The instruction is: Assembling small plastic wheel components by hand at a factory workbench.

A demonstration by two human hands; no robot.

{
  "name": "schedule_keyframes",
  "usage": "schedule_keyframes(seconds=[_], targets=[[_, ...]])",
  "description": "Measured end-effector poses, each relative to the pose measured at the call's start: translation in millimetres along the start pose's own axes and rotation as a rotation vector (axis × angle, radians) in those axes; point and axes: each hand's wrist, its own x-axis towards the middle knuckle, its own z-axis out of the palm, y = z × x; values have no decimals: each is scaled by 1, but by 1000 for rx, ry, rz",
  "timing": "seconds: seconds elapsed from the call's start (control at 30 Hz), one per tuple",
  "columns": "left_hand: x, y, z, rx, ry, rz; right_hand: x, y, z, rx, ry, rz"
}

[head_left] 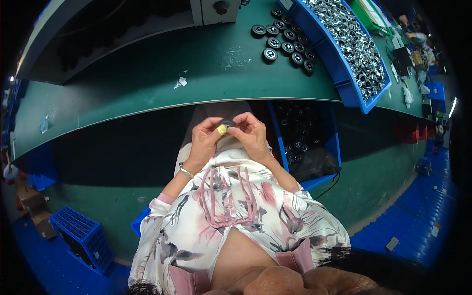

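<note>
Head view: both hands, left (206, 140) and right (253, 135), raised together below the green surface (147, 83), fingertips pinching one small black ring (227, 123). On the surface, more black rings (287, 42) beside a blue bin (354, 93) of shiny metal parts.

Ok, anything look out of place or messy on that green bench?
Mostly tidy. A crumpled white scrap lies loose on the green bench, with pale scuffing nearby. The black round parts sit in neat rows; both hands hold one below the edge.
</note>
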Motion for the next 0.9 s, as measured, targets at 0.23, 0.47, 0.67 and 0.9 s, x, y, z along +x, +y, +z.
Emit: schedule_keyframes(seconds=[0.23, 0.47, 0.67, 0.9], targets=[[7, -3, 12, 83, 107, 234, 6, -2, 21, 104, 131, -122], [9, -3, 15, 206, 162, 192, 3, 11, 24, -86, 235, -202], [11, 12, 2, 109, -2, -22, 8, -5, 10, -180, 150, -110], [12, 17, 7, 225, -14, 10, 7, -5, 7, 143, 15, -35]])
